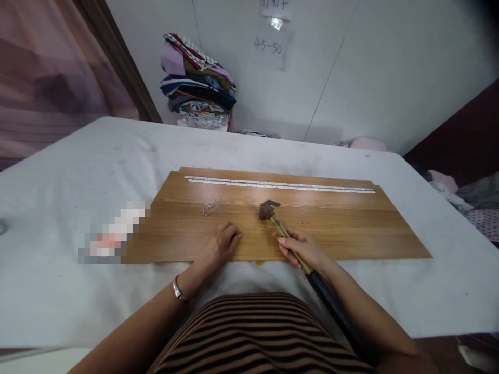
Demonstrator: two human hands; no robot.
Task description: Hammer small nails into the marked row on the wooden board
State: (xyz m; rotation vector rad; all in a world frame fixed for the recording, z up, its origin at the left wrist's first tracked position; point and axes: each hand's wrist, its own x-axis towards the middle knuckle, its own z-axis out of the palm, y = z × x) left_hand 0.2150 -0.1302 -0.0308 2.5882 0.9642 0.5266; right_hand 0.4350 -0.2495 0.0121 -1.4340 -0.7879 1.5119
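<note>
A long wooden board (351,228) lies on a white table (70,176). My right hand (302,249) is closed around the handle of a hammer (268,210), whose rusty head rests on the board near a row of small holes. My left hand (218,244) rests on the board's near edge with its fingers curled under; nothing shows in it. Several loose nails (212,206) lie on the board just beyond my left hand. A bracelet sits on my left wrist.
A thin pale strip (280,184) runs along the board's far edge. A blurred-out patch (113,234) lies on the table left of the board. A pile of folded fabrics (197,83) stands against the white back wall. Bedding shows at the right.
</note>
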